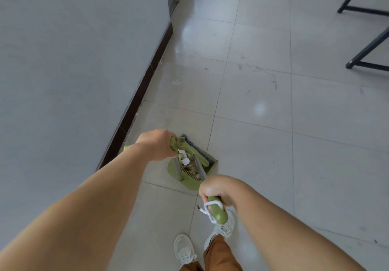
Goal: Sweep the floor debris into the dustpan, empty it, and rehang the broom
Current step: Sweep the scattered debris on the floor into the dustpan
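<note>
The debris in the dustpan is too small to be identified; the black frame is cut off at the right edge.

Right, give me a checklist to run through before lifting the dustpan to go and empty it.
1. Left hand grips the green dustpan handle: ok.
2. Right hand grips the green broom handle with its white hanging loop: ok.
3. Debris lies inside the green plastic dustpan: ok.
4. Grey broom bristles sit at the pan's mouth: ok.
5. Grey tiled floor near the pan free of loose debris: cannot tell, only marks show.
6. Bin within reach: cannot tell, none in view.
</note>
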### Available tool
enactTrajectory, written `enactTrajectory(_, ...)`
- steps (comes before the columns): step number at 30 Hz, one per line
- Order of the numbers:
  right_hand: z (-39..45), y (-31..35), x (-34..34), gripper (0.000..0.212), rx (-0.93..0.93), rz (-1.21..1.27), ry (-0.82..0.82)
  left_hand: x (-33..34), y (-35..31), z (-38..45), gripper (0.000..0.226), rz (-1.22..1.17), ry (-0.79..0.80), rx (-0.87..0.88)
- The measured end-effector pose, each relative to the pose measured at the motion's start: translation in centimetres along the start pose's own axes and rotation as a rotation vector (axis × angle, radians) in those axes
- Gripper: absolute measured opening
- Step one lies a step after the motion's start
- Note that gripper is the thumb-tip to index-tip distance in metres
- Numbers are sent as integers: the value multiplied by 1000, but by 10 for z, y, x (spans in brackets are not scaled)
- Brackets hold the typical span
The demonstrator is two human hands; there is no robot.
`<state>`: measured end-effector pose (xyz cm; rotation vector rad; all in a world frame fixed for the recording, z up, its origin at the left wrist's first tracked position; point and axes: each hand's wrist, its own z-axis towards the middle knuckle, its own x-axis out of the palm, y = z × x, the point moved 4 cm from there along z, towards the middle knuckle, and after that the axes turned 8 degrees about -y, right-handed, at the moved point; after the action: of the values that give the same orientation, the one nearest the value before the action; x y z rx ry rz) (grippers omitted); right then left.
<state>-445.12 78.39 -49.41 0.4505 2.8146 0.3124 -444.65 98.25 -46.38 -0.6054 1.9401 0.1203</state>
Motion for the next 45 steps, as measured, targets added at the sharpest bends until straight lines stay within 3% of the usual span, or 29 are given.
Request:
enactTrajectory(11,-19,-7,-48,10,-22,9,-41,-28,4,-22,28,12,-77,65)
enactTrajectory(16,-46,6,-77,19,-73,87,-112,-66,-5,-32,18,-5,-167,98)
enactTrajectory(30,-112,42,-141,35,-214,116,-311,-154,-51,-38,27,-5,-458,212)
enactTrajectory(39,-126,47,-190,25,-251,196,-328,-188,-97,-10,26,-1,-510,250)
enactTrajectory(45,-118,43,-267,17,-266,289,-363,-212,-154,46,22,35,-516,262)
